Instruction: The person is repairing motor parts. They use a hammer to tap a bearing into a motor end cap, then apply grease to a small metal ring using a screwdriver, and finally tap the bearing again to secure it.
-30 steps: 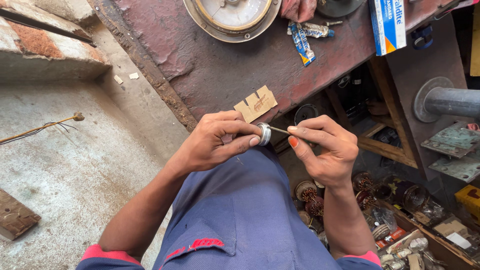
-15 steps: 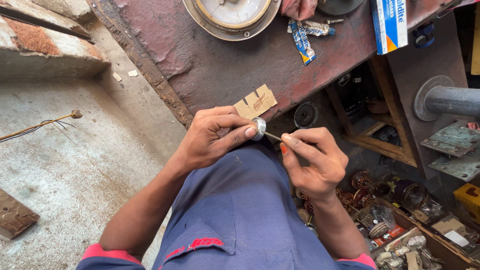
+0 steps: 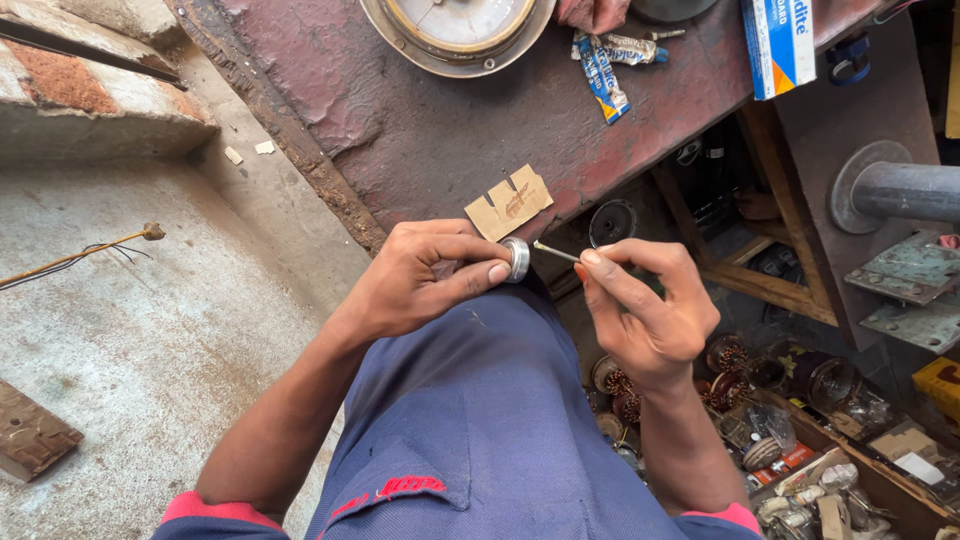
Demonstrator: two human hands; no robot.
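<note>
Looking down from the head camera, the left hand (image 3: 425, 280) pinches a small silver ring-shaped metal part (image 3: 517, 259) between thumb and fingertips, just above the lap and below the edge of the worn red bench (image 3: 450, 130). The right hand (image 3: 645, 310) grips a thin stick (image 3: 555, 251) firmly, its tip just beside the part, apparently not quite touching. Work on the part looks under way, unfinished; cardboard scrap (image 3: 508, 203) lies near.

Between my left thumb and fingers I pinch a small round silvery metal ring (image 3: 517, 259), standing on edge above my blue lap. My right fingertips pinch a thin pale stick (image 3: 556, 251), its far tip just beside the ring's right face.
</note>
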